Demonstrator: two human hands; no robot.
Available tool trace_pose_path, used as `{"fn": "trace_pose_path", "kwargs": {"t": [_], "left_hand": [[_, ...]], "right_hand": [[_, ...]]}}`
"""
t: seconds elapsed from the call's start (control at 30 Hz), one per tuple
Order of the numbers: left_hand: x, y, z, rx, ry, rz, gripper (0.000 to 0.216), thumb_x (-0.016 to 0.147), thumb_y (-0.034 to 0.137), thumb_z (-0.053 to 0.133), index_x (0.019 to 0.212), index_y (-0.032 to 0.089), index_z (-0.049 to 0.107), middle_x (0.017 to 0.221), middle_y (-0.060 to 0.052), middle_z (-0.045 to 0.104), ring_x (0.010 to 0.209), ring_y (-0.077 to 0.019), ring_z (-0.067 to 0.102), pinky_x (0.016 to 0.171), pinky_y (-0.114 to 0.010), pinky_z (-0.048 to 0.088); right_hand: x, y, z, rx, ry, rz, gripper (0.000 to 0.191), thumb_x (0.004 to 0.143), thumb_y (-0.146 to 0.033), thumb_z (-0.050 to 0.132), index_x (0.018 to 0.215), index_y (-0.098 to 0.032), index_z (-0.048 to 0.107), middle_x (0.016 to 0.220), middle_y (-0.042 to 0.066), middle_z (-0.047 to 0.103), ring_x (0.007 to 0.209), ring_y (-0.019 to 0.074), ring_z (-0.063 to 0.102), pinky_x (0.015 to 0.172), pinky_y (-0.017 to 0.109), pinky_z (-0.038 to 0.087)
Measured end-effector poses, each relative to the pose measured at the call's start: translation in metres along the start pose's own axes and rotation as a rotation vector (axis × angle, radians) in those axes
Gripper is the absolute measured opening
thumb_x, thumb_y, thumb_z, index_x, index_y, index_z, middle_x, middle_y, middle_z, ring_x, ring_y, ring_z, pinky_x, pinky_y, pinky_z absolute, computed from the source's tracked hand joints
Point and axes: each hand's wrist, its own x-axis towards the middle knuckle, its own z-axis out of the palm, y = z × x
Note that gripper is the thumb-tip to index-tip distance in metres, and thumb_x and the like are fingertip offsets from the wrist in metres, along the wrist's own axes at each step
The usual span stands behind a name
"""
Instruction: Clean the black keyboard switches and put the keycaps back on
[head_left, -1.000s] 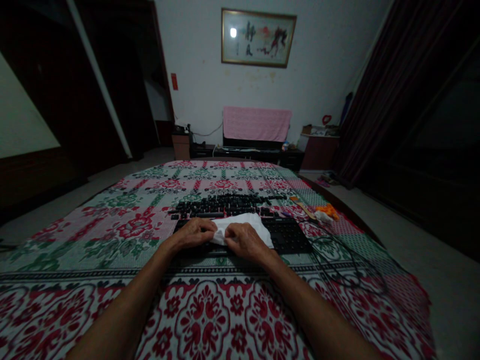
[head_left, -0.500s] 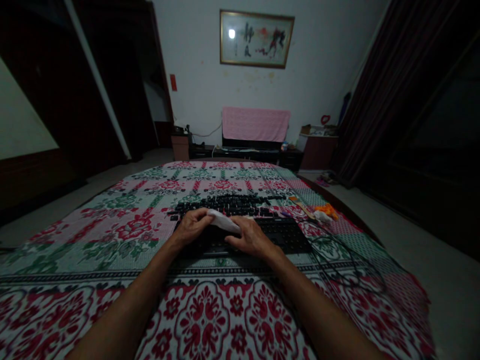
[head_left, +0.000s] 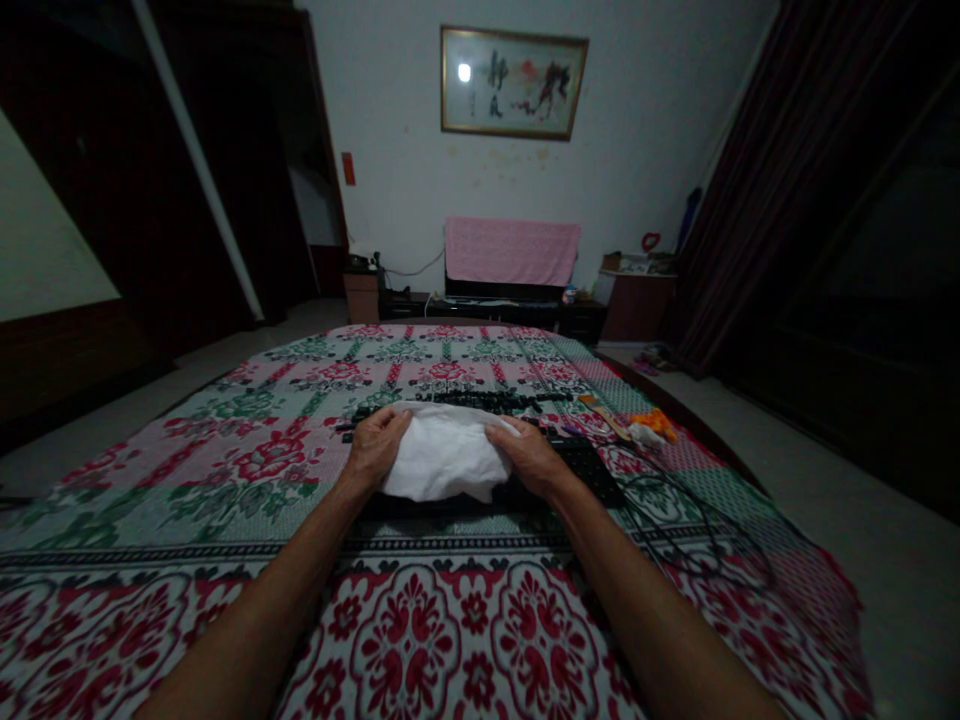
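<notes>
A white tissue [head_left: 448, 452] is spread out between my two hands, above the keyboard. My left hand [head_left: 377, 446] pinches its left edge between thumb and fingers. At the other edge, my right hand [head_left: 529, 455] grips the tissue in the same way. Beneath lies a black keyboard [head_left: 589, 470] with its keycaps off; the tissue and my hands cover most of it. Behind the tissue, many loose black keycaps [head_left: 487, 401] lie in rows on the patterned tablecloth [head_left: 255, 455], partly hidden.
Right of the keycaps lies a brush [head_left: 602, 414] with a wooden handle, beside an orange cloth [head_left: 655, 421] and a crumpled white tissue [head_left: 646, 436]. The black cable [head_left: 705, 560] loops over the table's right side. A pink cloth [head_left: 512, 250] covers a screen by the far wall.
The white tissue was a folded strip and is now opened out wide. My hands have moved apart, the right one to the right, and the tissue now hides more of the keyboard and keycaps.
</notes>
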Motion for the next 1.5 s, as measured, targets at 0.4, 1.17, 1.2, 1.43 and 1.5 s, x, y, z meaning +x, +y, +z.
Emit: {"fn": "trace_pose_path", "kwargs": {"t": [0.4, 1.17, 1.2, 1.43, 1.5], "left_hand": [[-0.014, 0.012, 0.004, -0.496, -0.449, -0.549, 0.019, 0.07, 0.022, 0.063, 0.085, 0.01, 0.062, 0.067, -0.008, 0.067, 0.054, -0.0163, 0.061, 0.053, -0.028, 0.05], [-0.026, 0.003, 0.022, -0.368, -0.531, -0.356, 0.043, 0.059, 0.033, 0.073, 0.096, 0.013, 0.064, 0.069, -0.004, 0.066, 0.054, -0.012, 0.058, 0.053, -0.022, 0.044], [-0.027, 0.005, 0.023, -0.365, -0.54, -0.35, 0.043, 0.059, 0.034, 0.073, 0.096, 0.013, 0.064, 0.068, -0.004, 0.066, 0.053, -0.0117, 0.057, 0.053, -0.022, 0.043], [-0.036, 0.015, 0.026, -0.381, -0.695, -0.369, 0.038, 0.062, 0.035, 0.07, 0.092, 0.013, 0.065, 0.07, -0.006, 0.066, 0.055, -0.0117, 0.056, 0.054, -0.021, 0.041], [-0.036, 0.015, 0.024, -0.379, -0.719, -0.388, 0.036, 0.061, 0.034, 0.071, 0.089, 0.011, 0.066, 0.069, -0.007, 0.066, 0.054, -0.0114, 0.055, 0.052, -0.02, 0.04]], "right_hand": [[-0.001, 0.01, 0.008, 0.227, -0.016, 0.086, 0.029, 0.061, -0.027, 0.064, 0.088, -0.015, 0.063, 0.075, 0.001, 0.065, 0.059, 0.0111, 0.052, 0.053, 0.021, 0.037], [-0.008, 0.014, 0.036, 0.258, -0.186, 0.02, 0.054, 0.063, -0.037, 0.069, 0.113, -0.023, 0.051, 0.102, 0.003, 0.062, 0.088, 0.0154, 0.057, 0.073, 0.025, 0.045], [-0.007, 0.015, 0.037, 0.246, -0.159, 0.011, 0.058, 0.063, -0.036, 0.07, 0.115, -0.024, 0.049, 0.105, 0.003, 0.06, 0.092, 0.0162, 0.056, 0.077, 0.026, 0.045], [-0.005, 0.015, 0.041, 0.145, -0.075, -0.035, 0.071, 0.064, -0.038, 0.069, 0.124, -0.022, 0.036, 0.121, 0.008, 0.05, 0.108, 0.0176, 0.049, 0.093, 0.029, 0.038], [-0.005, 0.015, 0.041, 0.106, -0.069, -0.065, 0.072, 0.062, -0.039, 0.07, 0.124, -0.022, 0.036, 0.121, 0.008, 0.049, 0.108, 0.0174, 0.048, 0.094, 0.03, 0.037]]}}
